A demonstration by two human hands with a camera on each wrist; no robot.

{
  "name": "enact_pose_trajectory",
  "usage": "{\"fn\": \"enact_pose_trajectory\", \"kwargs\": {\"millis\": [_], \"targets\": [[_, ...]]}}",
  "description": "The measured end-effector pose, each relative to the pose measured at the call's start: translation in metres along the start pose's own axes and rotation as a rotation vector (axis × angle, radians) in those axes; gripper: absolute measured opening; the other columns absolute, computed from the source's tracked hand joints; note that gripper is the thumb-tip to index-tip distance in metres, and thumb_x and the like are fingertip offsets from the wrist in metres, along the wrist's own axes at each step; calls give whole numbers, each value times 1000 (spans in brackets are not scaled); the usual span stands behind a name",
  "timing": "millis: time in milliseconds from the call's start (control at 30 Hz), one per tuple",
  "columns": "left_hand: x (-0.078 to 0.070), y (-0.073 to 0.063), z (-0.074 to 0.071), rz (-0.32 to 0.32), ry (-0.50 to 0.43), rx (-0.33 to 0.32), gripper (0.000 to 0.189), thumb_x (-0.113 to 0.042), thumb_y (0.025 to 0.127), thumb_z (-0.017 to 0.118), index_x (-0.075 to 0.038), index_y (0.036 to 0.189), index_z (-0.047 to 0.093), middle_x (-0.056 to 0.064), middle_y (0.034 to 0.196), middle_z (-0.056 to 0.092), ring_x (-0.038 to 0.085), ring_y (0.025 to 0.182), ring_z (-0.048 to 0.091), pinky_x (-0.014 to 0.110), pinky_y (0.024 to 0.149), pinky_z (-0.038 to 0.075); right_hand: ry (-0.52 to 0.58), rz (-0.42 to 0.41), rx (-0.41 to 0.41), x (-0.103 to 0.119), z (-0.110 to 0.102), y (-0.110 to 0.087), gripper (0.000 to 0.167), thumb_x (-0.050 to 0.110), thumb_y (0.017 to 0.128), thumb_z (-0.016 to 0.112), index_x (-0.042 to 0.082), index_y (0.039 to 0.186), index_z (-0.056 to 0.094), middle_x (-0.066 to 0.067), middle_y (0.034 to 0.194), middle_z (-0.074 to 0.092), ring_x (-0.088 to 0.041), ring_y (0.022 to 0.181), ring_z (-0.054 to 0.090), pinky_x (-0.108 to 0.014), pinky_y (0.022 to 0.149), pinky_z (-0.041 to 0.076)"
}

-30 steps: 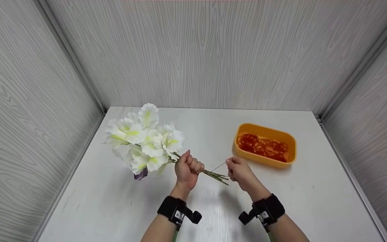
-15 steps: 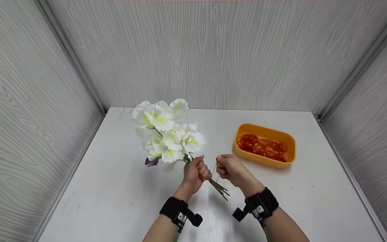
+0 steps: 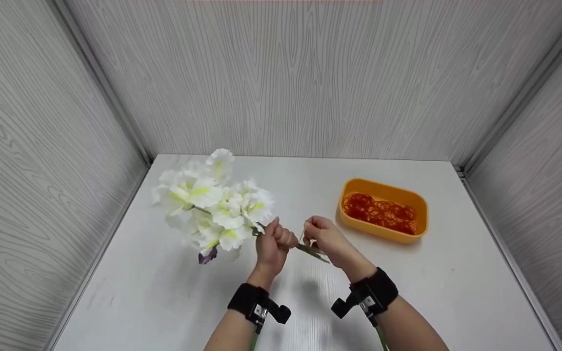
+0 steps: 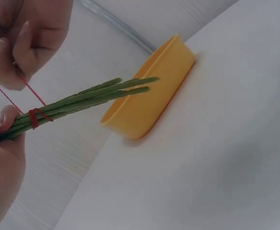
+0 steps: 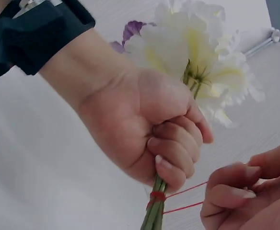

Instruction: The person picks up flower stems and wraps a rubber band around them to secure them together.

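A bunch of white artificial flowers point(image 3: 227, 209) with yellow centres and one purple bloom point(image 3: 208, 256) leans to the left above the table. My left hand point(image 3: 274, 246) grips its green stems point(image 4: 89, 96) in a fist, the cut ends sticking out toward the right. Just below that fist, a red rubber band point(image 5: 157, 195) is wound around the stems. Two stretched strands run from it to my right hand point(image 3: 329, 241), whose curled fingers hold the band's loop away from the stems. Part of the loop is hidden inside the right fingers.
On the right of the white table point(image 3: 456, 292) stands a yellow-orange box point(image 3: 388, 235) holding a heap of red rubber bands point(image 3: 381, 213). Grey wood-grain panels point(image 3: 281, 78) enclose the table at the back and both sides.
The flowers swung up and rightward, then back down to the left with my left hand. My right hand moved left, closer to the stems, still holding the rubber band.
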State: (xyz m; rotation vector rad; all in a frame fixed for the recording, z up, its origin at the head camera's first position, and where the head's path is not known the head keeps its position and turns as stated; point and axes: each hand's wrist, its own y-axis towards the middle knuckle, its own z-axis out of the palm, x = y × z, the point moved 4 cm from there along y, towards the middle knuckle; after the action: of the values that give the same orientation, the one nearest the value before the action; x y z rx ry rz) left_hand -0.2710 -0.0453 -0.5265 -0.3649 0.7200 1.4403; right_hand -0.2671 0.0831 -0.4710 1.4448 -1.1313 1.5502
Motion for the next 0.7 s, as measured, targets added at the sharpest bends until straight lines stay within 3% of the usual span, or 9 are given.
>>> {"fn": "enact_pose_trajectory", "kwargs": {"millis": [67, 167, 333, 533, 633, 700], "targets": [[-7, 1, -3, 83, -25, -9, 49, -20, 109, 23, -11, 62, 18, 0, 59, 15, 17, 53, 17, 28, 58, 26, -135, -50, -1, 1, 2, -2, 18, 6, 103, 43, -1, 89, 51, -9, 82, 57, -18, 72, 54, -27, 58, 41], [-15, 3, -5, 161, -64, -24, 48, -21, 110, 20, -10, 64, 19, 1, 61, 16, 19, 56, 19, 30, 64, 31, -324, -139, -11, 5, 4, -7, 15, 8, 103, 48, 0, 92, 55, -11, 94, 62, -20, 83, 57, -30, 67, 47], [-26, 8, -7, 243, -226, -77, 45, -22, 110, 16, -11, 66, 17, 2, 62, 15, 20, 59, 19, 31, 66, 34, -500, -289, -17, 4, 6, -13, 13, 15, 99, 60, 6, 91, 56, -4, 92, 59, -19, 78, 52, -28, 64, 43], [-36, 16, -2, 288, -439, -106, 45, -23, 110, 17, -11, 66, 17, 2, 61, 14, 19, 59, 18, 30, 66, 29, -437, -427, 5, -9, 12, -17, 15, 11, 95, 66, 8, 84, 55, -4, 105, 63, -25, 107, 61, -36, 78, 52], [-37, 17, 2, 285, -535, -119, 45, -22, 109, 18, -11, 65, 16, 1, 61, 13, 19, 59, 18, 30, 66, 24, -331, -462, 25, -21, 14, -17, 15, 5, 95, 64, 3, 82, 57, -8, 107, 61, -30, 118, 57, -39, 82, 52], [-37, 18, 3, 284, -599, -131, 45, -21, 109, 19, -11, 65, 16, 1, 61, 12, 18, 59, 17, 30, 66, 22, -203, -458, 59, -30, 15, -17, 12, 3, 98, 58, -3, 87, 58, -11, 112, 60, -31, 123, 53, -41, 86, 52]]}}
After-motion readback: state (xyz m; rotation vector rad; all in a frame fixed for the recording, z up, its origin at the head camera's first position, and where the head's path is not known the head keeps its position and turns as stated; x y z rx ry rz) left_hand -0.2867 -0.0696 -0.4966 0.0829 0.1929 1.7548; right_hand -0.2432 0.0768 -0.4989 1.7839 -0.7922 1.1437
